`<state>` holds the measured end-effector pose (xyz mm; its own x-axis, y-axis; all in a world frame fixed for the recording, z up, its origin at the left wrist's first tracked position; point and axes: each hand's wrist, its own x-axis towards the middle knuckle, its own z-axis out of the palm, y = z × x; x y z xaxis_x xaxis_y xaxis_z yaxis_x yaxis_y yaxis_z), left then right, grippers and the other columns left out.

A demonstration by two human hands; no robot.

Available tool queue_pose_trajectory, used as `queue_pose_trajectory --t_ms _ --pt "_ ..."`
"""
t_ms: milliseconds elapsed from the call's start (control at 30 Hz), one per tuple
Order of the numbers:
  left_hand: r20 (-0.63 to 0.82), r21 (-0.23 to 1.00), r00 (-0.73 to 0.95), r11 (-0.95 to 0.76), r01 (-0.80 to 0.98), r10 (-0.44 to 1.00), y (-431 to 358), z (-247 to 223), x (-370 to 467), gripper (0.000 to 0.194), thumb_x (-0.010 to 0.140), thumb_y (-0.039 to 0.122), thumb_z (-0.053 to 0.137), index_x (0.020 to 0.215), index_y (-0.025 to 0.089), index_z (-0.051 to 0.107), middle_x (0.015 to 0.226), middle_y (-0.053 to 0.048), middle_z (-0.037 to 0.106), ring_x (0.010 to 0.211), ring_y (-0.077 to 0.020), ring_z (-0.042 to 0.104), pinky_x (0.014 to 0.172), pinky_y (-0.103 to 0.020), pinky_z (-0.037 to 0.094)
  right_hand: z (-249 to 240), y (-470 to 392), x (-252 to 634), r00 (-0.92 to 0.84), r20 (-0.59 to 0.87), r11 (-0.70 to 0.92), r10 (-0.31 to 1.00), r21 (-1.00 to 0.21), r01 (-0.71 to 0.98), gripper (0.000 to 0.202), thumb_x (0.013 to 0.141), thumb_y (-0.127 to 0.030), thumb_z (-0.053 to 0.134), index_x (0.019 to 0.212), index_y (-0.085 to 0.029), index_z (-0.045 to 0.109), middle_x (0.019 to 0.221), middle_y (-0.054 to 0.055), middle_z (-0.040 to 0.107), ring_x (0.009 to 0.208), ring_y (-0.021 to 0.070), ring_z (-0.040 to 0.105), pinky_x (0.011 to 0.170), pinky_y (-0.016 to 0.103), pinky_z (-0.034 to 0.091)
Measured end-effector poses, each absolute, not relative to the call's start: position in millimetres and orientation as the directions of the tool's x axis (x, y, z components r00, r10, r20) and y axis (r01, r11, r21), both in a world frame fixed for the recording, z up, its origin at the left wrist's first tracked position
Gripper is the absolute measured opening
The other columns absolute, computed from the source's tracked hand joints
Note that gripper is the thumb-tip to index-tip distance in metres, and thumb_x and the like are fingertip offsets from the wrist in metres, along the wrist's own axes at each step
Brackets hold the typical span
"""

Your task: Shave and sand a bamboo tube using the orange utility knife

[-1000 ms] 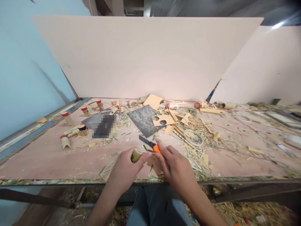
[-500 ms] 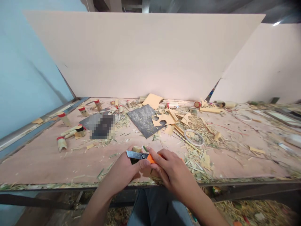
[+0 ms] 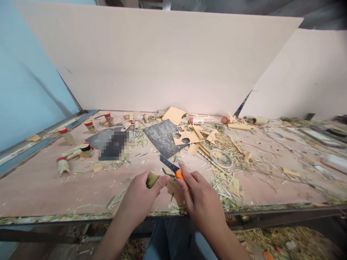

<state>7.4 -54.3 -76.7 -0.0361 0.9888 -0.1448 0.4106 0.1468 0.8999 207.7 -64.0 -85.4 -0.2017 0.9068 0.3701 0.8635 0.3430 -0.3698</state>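
A short piece of bamboo (image 3: 152,179), green on its side and pale where cut, is gripped in my left hand (image 3: 141,193); the fingers cover much of it. An orange utility knife (image 3: 179,174) is in my closed right hand (image 3: 200,191), its dark blade extended up and to the left. The blade is apart from the bamboo. Both hands are above the front part of the worktable (image 3: 89,193). Green and pale shavings lie around them.
Several red-topped bamboo pieces (image 3: 65,135) stand or lie at the left. Dark sandpaper sheets (image 3: 164,135), cut yellow card (image 3: 191,135) and a white tape ring (image 3: 221,158) lie beyond my hands. A large pale board (image 3: 151,61) rises behind the table.
My right hand has drawn the knife away from the bamboo, and its blade now points farther up. My left hand has tilted the bamboo. The view has shifted slightly.
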Motion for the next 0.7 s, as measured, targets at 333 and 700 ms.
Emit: queue_pose_trajectory --t_ms 333,700 --pt "-0.186 0.933 0.106 0.142 0.331 0.977 -62 -68 5 0.057 0.089 0.069 0.063 0.121 0.022 0.058 0.095 -0.004 0.069 0.080 -0.0221 0.064 0.070 -0.030 0.049 -76 -68 214 -0.410 0.285 0.498 0.866 -0.438 0.748 0.048 0.110 -0.039 0.040 0.156 -0.027 0.048 0.100 0.008 0.065 0.087 0.0225 0.066 0.074 0.032 0.054" --pt "-0.057 0.770 -0.022 0.057 0.636 0.998 -66 -68 12 0.042 0.093 0.064 0.057 0.091 0.023 0.062 0.081 -0.005 0.070 0.078 -0.0274 0.063 0.066 -0.031 0.038 -79 -67 210 -0.366 0.327 0.475 0.871 -0.377 0.795 0.049 0.110 -0.043 0.038 0.155 -0.027 0.050 0.097 0.008 0.067 0.081 0.0220 0.068 0.068 0.031 0.053"
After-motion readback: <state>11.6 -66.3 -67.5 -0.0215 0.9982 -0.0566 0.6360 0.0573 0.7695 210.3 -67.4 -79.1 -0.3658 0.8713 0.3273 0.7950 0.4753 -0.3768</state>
